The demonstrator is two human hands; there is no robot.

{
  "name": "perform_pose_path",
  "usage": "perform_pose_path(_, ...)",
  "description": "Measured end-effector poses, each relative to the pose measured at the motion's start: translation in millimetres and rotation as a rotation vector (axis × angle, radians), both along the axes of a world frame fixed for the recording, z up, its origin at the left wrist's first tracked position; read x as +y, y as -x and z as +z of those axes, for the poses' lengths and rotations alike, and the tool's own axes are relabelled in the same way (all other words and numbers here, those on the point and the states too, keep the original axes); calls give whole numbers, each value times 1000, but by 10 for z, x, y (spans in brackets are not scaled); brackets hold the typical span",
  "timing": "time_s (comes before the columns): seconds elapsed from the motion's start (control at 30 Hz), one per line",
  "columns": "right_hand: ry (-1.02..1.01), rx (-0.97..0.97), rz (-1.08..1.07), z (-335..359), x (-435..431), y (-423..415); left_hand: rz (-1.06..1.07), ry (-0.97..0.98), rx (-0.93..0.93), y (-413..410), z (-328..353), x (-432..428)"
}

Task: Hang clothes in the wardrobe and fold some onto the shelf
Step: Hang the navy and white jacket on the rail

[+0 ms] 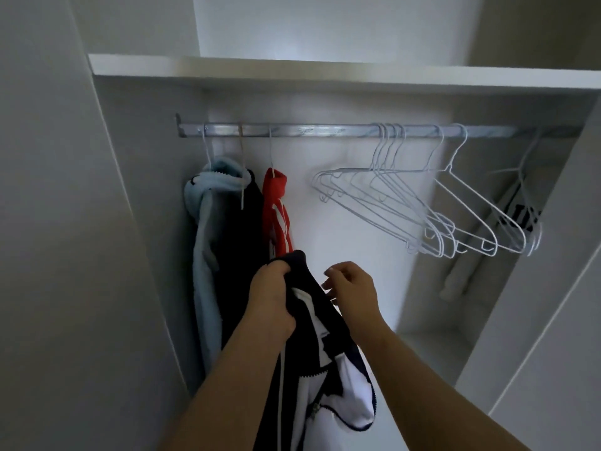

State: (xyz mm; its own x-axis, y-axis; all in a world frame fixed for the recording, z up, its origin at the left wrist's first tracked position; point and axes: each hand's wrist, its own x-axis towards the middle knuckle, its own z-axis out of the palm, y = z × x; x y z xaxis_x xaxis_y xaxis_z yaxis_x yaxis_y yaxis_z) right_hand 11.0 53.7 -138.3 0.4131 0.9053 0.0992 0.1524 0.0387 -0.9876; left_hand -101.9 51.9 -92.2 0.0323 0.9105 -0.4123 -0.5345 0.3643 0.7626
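Inside the white wardrobe [344,222], left hand [270,296] grips the navy-and-white jacket [325,323]; right hand [353,288] just beside it, loosely curled, empty

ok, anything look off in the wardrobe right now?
Mildly: the empty white wire hangers on the rail hang bunched and skewed, overlapping rather than square. The light blue garment at the left is bunched on its hanger. Nothing looks damaged.
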Motion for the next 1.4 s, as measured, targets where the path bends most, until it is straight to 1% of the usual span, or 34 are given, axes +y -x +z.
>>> perform_pose_path(0.13,-8,-123,-127,27,282,-345,-83,49,-108,-147,92,219)
perform_pose_path(0.23,1,-219,-200,81,525,-601,-79,71,-164,-304,120,418)
perform_pose_path(0.43,2,-469,-253,300,962,-1150,-12,55,-105,-734,135,740)
perform_pose_path(0.5,-15,-600,-275,386,1112,-1375,12,74,-97,-851,122,872)
perform_pose_path(0.63,-60,-1056,-247,413,1369,-1757,123,18,-47,-1051,73,1225)
perform_pose_path(0.73,-84,-1202,-282,359,1512,-1949,180,69,-172,-1181,54,1388)
perform_pose_path(0.8,-87,-1285,-307,329,1608,-2038,287,110,-256,-1261,38,1447)
perform_pose_path(0.87,-123,-1325,-296,320,1690,-2102,315,81,-263,-1336,38,1503)
perform_pose_path(0.93,-126,-1362,-265,321,1764,-2179,297,34,-94,-1414,16,1498)
perform_pose_path(1.0,-98,-1380,-242,332,1821,-2249,307,59,-187,-1465,23,1521)
perform_pose_path(1.03,-89,-1370,-230,336,1842,-2276,320,72,-197,-1492,25,1534)
perform_pose_path(1.13,-80,-1325,-220,349,1895,-2332,349,47,-196,-1570,37,1568)
perform_pose_path(1.3,-14,-1380,-269,353,1983,-2365,327,28,-163,-1627,47,1658)
perform_pose_path(1.4,5,-1393,-251,346,2038,-2373,326,23,-160,-1596,51,1705)
